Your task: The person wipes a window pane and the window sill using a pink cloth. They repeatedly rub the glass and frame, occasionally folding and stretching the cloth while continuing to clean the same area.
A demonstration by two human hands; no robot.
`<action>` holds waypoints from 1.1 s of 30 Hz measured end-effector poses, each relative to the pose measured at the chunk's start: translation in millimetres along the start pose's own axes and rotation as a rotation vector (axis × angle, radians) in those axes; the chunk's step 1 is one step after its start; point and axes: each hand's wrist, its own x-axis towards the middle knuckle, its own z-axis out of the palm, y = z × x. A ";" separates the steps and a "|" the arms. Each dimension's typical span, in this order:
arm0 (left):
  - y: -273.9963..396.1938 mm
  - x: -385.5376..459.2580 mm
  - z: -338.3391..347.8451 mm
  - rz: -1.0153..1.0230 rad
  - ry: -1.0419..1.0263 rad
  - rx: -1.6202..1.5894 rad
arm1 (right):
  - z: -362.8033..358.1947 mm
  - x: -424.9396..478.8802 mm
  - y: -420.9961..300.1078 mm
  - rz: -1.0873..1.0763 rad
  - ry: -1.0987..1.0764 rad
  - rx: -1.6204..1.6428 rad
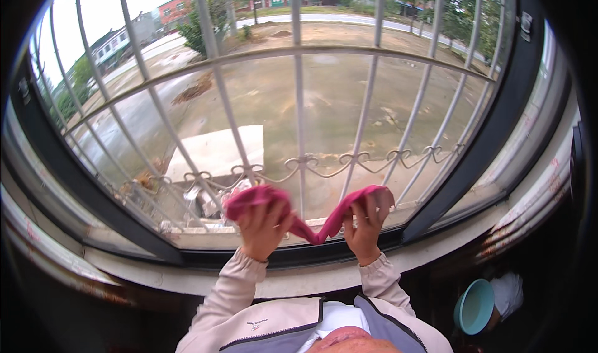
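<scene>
A dark pink cloth [318,234] hangs in a V between my two hands, in front of the window with its metal bars. My left hand [265,227] grips its bunched left end, the fingers pointing up and partly blurred. The other end of the cloth is gripped by my right hand [366,229], with some cloth showing above the fingers. Both hands are raised over the black window frame [299,258], palms away from me. Whether the cloth touches glass cannot be told.
A pale sill [306,285] runs below the frame. White metal bars [299,96] with scrolls stand beyond my hands. At the lower right is a turquoise basin [474,306] beside a white bag or cloth [507,294]. Outside, a white board [219,152] lies left.
</scene>
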 end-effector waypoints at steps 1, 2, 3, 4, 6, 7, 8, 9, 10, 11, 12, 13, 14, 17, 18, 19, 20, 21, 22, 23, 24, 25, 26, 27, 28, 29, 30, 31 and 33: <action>-4.7 -20.4 -1.6 -0.143 -0.001 -0.014 | -9.0 -2.7 15.9 0.048 -0.036 -0.051; -9.1 -40.8 -2.6 -0.284 -0.001 -0.029 | -16.7 1.0 31.1 0.053 0.050 -0.066; -12.5 -56.3 0.9 -0.464 -0.020 -0.059 | -22.8 11.6 45.6 0.053 0.131 -0.086; -13.3 -49.7 -2.3 -0.471 0.001 -0.062 | -29.2 30.0 60.0 0.057 0.195 -0.130; -16.9 -26.6 -10.4 -0.486 0.042 -0.075 | -43.8 87.2 74.3 0.023 0.335 -0.153; -15.9 -16.1 -13.5 -0.488 0.042 -0.090 | -52.1 118.6 71.2 -0.014 0.414 -0.122; -12.8 -4.4 -13.9 -0.491 0.050 -0.111 | -59.0 147.3 62.8 -0.067 0.431 -0.117; -9.4 6.5 -14.5 -0.492 0.060 -0.126 | -61.0 167.1 49.6 -0.120 0.451 -0.108; -6.3 14.7 -14.9 -0.487 0.079 -0.125 | -57.4 174.7 33.0 -0.138 0.414 -0.071; -3.2 18.0 -14.2 -0.499 0.082 -0.129 | -49.9 180.8 17.1 -0.159 0.376 -0.037; -1.1 17.6 -15.2 -0.514 0.084 -0.123 | -37.2 175.7 0.6 -0.214 0.339 -0.034; 1.5 19.1 -14.3 -0.524 0.087 -0.135 | -30.1 161.6 -13.9 -0.265 0.300 -0.048; -0.7 12.3 -12.9 -0.520 0.075 -0.125 | -18.5 140.2 -26.4 -0.293 0.235 -0.019; -16.1 -15.0 -8.5 -0.558 0.094 -0.089 | 7.2 50.7 -22.8 -0.249 0.107 0.028; -24.2 -21.8 -6.8 -0.581 0.140 -0.091 | 9.3 20.9 -8.6 -0.127 0.092 0.012; -33.8 -28.2 -7.6 -0.615 0.155 -0.054 | 7.1 2.3 7.7 -0.002 0.075 0.011; -40.6 -26.0 -9.9 -0.632 0.182 -0.059 | 0.1 3.1 22.4 0.020 0.119 -0.031; -44.0 -23.1 -14.0 -0.650 0.202 -0.068 | -9.4 9.9 34.6 0.047 0.156 -0.076; -43.1 -16.2 -13.5 -0.633 0.221 -0.073 | -20.4 25.6 51.1 0.029 0.208 -0.095; -39.9 -7.3 -12.6 -0.614 0.237 -0.073 | -31.8 51.7 62.0 0.013 0.257 -0.109; -35.9 3.8 -11.3 -0.591 0.257 -0.075 | -42.7 82.1 68.0 -0.005 0.319 -0.124; -29.4 13.1 -12.1 -0.574 0.225 -0.071 | -54.8 113.0 71.6 -0.023 0.381 -0.141; -21.0 28.2 -14.8 -0.543 0.217 -0.099 | -62.3 143.4 70.9 -0.045 0.425 -0.122; -12.9 41.0 -14.6 -0.514 0.211 -0.134 | -68.1 169.2 63.9 -0.068 0.470 -0.111; -8.2 45.8 -11.6 -0.502 0.204 -0.141 | -69.5 190.3 50.5 -0.117 0.475 -0.089; -2.0 50.6 -7.9 -0.496 0.201 -0.138 | -66.1 205.3 35.2 -0.166 0.481 -0.069; 2.5 54.1 -7.6 -0.496 0.196 -0.136 | -59.9 208.1 17.6 -0.210 0.436 -0.070; 3.7 55.3 -8.4 -0.500 0.192 -0.128 | -50.5 203.3 -0.7 -0.257 0.391 -0.065; 1.8 53.1 -9.2 -0.498 0.162 -0.122 | -31.9 165.3 -23.0 -0.331 0.242 -0.062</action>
